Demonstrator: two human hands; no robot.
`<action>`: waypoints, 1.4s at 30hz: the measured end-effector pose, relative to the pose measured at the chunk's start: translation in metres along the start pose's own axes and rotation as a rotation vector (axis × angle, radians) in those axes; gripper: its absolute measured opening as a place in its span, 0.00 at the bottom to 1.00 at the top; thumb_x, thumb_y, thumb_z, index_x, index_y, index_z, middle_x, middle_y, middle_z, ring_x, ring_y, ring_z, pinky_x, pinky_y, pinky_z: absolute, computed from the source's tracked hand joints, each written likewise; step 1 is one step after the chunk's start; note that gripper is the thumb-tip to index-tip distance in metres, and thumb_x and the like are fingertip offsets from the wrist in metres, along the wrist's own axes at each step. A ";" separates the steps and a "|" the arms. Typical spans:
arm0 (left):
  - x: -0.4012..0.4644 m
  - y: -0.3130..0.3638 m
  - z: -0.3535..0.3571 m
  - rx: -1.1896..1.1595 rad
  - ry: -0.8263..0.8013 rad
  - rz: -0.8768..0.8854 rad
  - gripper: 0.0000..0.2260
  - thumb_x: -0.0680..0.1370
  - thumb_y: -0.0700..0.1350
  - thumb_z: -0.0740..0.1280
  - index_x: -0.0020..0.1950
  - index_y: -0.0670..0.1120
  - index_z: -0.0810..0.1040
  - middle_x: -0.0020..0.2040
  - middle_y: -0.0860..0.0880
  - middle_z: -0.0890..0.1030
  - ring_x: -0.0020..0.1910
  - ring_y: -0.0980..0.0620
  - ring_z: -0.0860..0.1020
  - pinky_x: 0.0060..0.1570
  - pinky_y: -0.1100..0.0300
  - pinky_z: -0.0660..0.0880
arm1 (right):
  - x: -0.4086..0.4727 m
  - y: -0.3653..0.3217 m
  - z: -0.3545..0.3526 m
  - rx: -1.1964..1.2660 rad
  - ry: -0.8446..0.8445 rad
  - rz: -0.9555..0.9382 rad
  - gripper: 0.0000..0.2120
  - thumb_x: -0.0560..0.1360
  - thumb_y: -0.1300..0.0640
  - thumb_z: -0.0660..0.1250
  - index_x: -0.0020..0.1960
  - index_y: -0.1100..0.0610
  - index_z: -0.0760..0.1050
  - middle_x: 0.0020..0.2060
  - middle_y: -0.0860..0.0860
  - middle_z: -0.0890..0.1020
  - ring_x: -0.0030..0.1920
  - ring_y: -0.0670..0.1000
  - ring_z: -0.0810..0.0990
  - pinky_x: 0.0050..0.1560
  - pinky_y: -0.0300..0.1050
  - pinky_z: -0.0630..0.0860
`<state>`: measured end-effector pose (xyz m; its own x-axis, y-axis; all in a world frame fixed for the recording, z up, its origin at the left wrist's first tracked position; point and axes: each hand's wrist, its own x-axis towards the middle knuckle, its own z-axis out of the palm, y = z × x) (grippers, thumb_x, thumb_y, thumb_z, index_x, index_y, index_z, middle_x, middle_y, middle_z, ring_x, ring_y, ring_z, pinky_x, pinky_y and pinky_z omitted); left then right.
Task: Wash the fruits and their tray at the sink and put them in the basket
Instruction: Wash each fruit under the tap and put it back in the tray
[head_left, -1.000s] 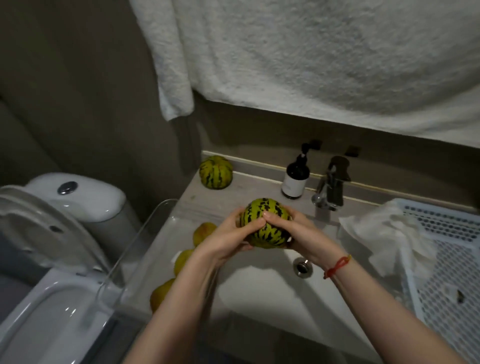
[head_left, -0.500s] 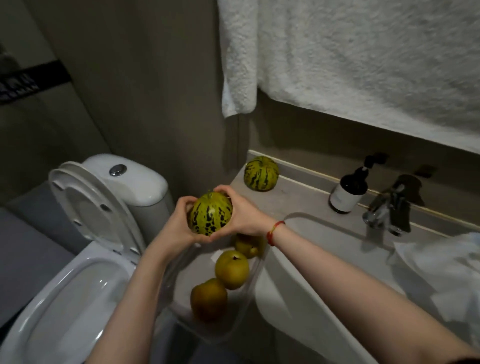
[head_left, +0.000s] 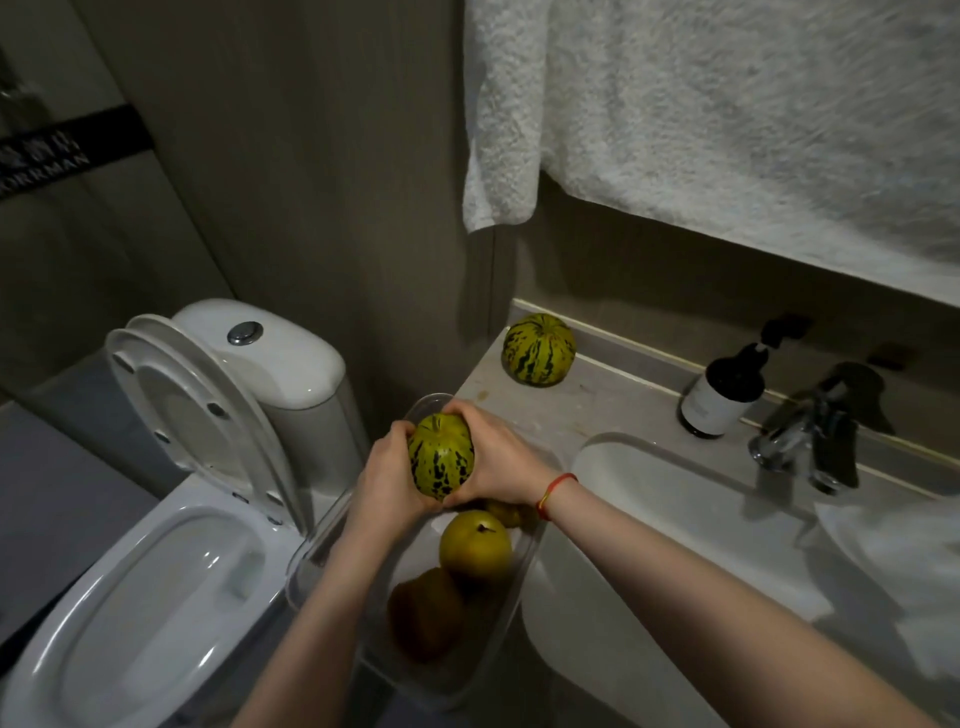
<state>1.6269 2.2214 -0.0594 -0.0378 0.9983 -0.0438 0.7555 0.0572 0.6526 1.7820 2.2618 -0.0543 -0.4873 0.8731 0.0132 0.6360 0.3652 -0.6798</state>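
Both hands wrapped around one striped green melon (head_left: 440, 455), held above the far end of a clear plastic tray (head_left: 511, 582). Left hand (head_left: 387, 480) curled against the melon's left flank, thumb up near the stem, the other fingers tucked under and out of sight. Right hand (head_left: 501, 460) cupped over the right flank, fingers curled together across the top and far side, a red cord bracelet (head_left: 555, 493) at the wrist. Beneath the held fruit, inside the tray: a yellow-green pear (head_left: 475, 545) with stem up, a browner pear (head_left: 423, 613) touching it on the near side, and a third yellowish fruit (head_left: 506, 512) mostly hidden under the right wrist. Tray set at the left end of the stone counter (head_left: 597, 410), just beside the white sink basin (head_left: 675, 519), its left edge overhanging toward the toilet (head_left: 156, 571). Second striped melon (head_left: 538, 349) resting on the counter's back corner against the wall ledge, well apart from the hands. Dark pump bottle (head_left: 724, 389) with a pale label behind the basin, chrome faucet (head_left: 810, 436) to its right. Crumpled white paper or cloth (head_left: 893, 561) at the basin's right edge. White towel (head_left: 727, 119) hanging above the counter. Toilet lid and seat raised. No basket within the frame.
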 end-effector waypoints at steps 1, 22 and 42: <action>0.000 -0.001 0.001 0.005 0.004 -0.006 0.42 0.54 0.51 0.82 0.61 0.45 0.67 0.56 0.44 0.75 0.53 0.46 0.76 0.47 0.55 0.74 | 0.000 0.000 0.001 -0.008 -0.005 0.001 0.46 0.55 0.53 0.82 0.67 0.54 0.62 0.62 0.53 0.71 0.62 0.51 0.70 0.61 0.40 0.66; 0.090 0.073 -0.035 0.061 -0.098 0.070 0.20 0.70 0.39 0.73 0.60 0.43 0.75 0.52 0.44 0.79 0.49 0.49 0.76 0.46 0.66 0.67 | 0.021 0.045 -0.070 0.267 0.533 0.357 0.17 0.72 0.60 0.70 0.59 0.60 0.72 0.50 0.53 0.76 0.53 0.53 0.76 0.53 0.44 0.73; 0.175 0.116 0.079 -0.926 -0.174 -0.427 0.21 0.76 0.45 0.69 0.67 0.43 0.69 0.50 0.40 0.78 0.34 0.47 0.76 0.20 0.66 0.70 | 0.063 0.109 -0.074 0.400 0.505 0.491 0.44 0.56 0.60 0.82 0.66 0.56 0.64 0.53 0.48 0.75 0.58 0.51 0.75 0.54 0.37 0.69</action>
<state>1.7596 2.4023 -0.0516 -0.0334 0.8824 -0.4693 -0.1006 0.4642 0.8800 1.8653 2.3803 -0.0739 0.1815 0.9792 -0.0905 0.3986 -0.1574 -0.9035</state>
